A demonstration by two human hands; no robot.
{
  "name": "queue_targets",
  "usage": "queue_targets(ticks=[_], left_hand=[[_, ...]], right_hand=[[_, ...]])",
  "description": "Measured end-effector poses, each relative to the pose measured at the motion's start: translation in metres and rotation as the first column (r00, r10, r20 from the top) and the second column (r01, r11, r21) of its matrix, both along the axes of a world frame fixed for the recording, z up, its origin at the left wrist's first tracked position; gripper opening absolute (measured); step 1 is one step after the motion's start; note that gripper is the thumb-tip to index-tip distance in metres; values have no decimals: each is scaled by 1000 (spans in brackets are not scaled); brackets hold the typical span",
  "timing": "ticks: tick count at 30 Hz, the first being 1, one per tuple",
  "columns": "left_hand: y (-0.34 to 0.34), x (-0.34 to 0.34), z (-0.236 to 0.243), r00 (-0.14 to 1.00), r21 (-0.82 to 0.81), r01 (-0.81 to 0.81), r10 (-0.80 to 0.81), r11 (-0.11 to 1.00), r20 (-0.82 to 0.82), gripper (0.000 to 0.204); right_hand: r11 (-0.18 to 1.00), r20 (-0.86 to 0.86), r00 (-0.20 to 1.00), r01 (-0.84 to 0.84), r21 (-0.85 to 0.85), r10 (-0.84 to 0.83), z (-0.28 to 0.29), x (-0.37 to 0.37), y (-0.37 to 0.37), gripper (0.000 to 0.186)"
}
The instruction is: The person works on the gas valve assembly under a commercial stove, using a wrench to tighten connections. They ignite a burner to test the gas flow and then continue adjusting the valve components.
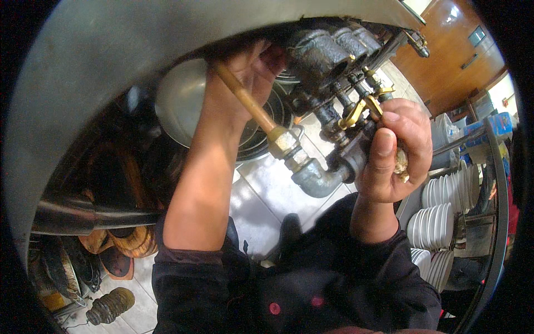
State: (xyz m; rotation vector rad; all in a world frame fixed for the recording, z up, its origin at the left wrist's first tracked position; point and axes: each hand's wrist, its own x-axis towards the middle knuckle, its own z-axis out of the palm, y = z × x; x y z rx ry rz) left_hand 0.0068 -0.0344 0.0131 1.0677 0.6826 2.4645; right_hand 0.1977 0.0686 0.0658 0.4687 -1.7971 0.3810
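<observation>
My left hand (250, 75) reaches up under a large steel surface and grips the upper end of a thin copper tube (245, 97). The tube runs down to a brass nut (282, 142) and a grey pipe elbow (317, 177). My right hand (395, 153) is closed around the grey pipe body beside yellow-handled valves (361, 111), thumb pointing up, with a crumpled pale scrap (400, 164) in its palm. Dark cast-iron fittings (325, 53) sit above both hands.
A curved steel panel (111, 50) covers the upper left. Metal bowls (189, 106) and pans lie behind my left arm. Stacks of white plates (439, 222) stand on a wire rack at right. A tiled floor (261, 195) lies below, and a wooden door (445, 55) is at top right.
</observation>
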Motion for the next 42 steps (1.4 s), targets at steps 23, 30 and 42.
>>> queue_targets(ticks=[23,30,42], left_hand=[[3,-9,-15,782,-25,-482,417,876,-463,24],[-32,-64,-55,969,-120,243,-246,962,-8,25],[7,21,-39,940,-129,338,-326,932,105,31]], right_hand=[[999,7,1000,-26,-36,26,1,3,0,17],[930,-123,992,-13,-366,-35,-6,8,55,13],[936,771,624,179,-302,130,-56,-9,45,19]])
